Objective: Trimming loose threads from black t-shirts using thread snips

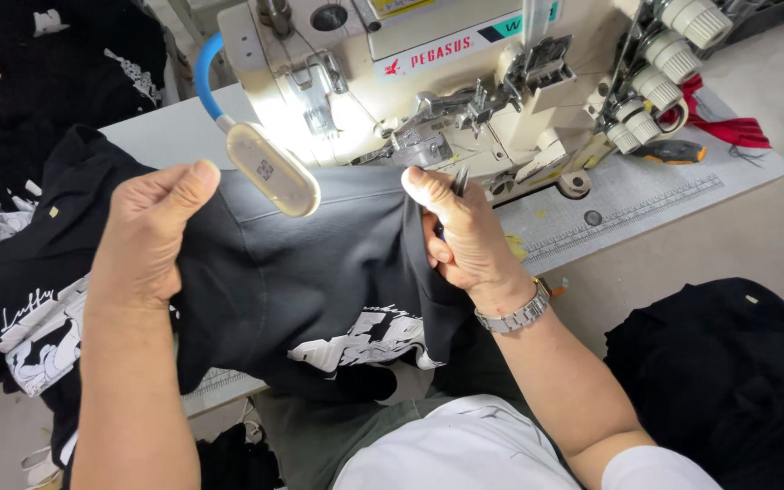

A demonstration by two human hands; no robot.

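Looking down from the head camera, we see a black cotton garment with white printed artwork [319, 272] stretched between both hands in front of a cream-coloured industrial sewing machine [428, 82]. Our left hand [151, 240] is clenched on the left part of the cloth, thumb up, bunching the fabric in its fist. Our right hand [460, 240] grips the garment's right edge, thumb pressed on top, and it also holds a small pair of dark metal snips [460, 181] whose tips stick up just beside the thumb. A silver metal wristwatch [514, 315] sits on the right wrist.

The garment lies on the pale grey sewing table [646, 195], its upper edge close under the machine's presser foot. An oval cream work lamp on a blue flexible neck [269, 168] hangs over the cloth between the hands. More black printed garments are heaped at the far left [11, 82], and another black pile [728, 372] lies at the lower right. A red fabric scrap [728, 127] rests on the table behind the machine.
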